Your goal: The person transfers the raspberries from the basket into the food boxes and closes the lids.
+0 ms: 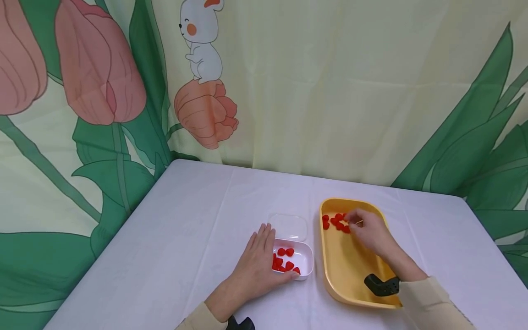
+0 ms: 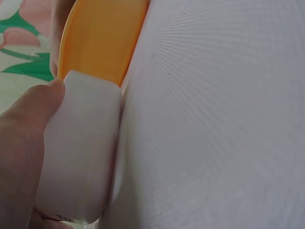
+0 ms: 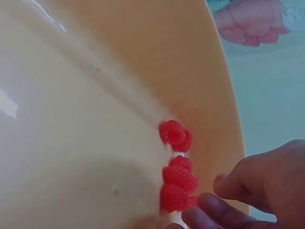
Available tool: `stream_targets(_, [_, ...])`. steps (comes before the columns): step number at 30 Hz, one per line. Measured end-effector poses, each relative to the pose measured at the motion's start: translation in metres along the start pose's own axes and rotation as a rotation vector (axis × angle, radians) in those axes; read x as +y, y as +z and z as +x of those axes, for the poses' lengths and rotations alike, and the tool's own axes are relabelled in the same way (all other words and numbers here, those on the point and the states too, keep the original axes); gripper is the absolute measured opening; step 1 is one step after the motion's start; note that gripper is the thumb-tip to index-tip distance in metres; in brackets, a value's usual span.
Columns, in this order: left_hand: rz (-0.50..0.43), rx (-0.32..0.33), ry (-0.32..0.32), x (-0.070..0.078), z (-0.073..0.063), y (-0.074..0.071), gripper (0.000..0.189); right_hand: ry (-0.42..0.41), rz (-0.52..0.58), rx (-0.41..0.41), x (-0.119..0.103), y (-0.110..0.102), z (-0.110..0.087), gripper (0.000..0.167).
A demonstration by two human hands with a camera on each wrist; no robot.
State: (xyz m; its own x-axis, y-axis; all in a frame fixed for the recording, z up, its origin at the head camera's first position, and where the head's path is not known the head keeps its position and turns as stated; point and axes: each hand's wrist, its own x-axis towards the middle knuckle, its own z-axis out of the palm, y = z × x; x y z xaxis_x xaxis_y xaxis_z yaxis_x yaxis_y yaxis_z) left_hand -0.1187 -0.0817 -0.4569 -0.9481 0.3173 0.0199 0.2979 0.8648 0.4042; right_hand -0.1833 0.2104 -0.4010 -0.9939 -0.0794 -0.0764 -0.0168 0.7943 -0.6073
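Note:
My left hand (image 1: 257, 266) rests against the left end of a small white box (image 1: 307, 251), fingers straight and thumb along its near edge. Several red raspberries (image 1: 289, 252) lie in that box. In the left wrist view the thumb touches the outer wall of the white box (image 2: 81, 152). My right hand (image 1: 369, 229) reaches into a yellow tray (image 1: 344, 275), close to more raspberries (image 1: 339, 225) at its far end. Its thumb and fingers stand apart beside a cluster of raspberries (image 3: 178, 176) in the right wrist view, and no berry shows between them.
A clear plastic lid (image 1: 288, 225) lies just behind the white box. The tray stands to the right of the box, on a white tablecloth (image 1: 198, 206). Behind the table hangs a curtain (image 1: 309, 91) printed with tulips and a rabbit.

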Motion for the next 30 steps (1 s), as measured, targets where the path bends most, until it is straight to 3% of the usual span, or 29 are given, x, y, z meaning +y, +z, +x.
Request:
stream_targets(14, [0.007, 0.001, 0.008, 0.001, 0.000, -0.001, 0.110, 0.016, -0.048, -0.068, 0.008, 0.007, 0.002, 0.022])
stream_targets(30, [-0.004, -0.002, 0.001, 0.000, 0.000, -0.001, 0.111, 0.037, -0.008, -0.072, 0.006, 0.012, 0.002, 0.025])
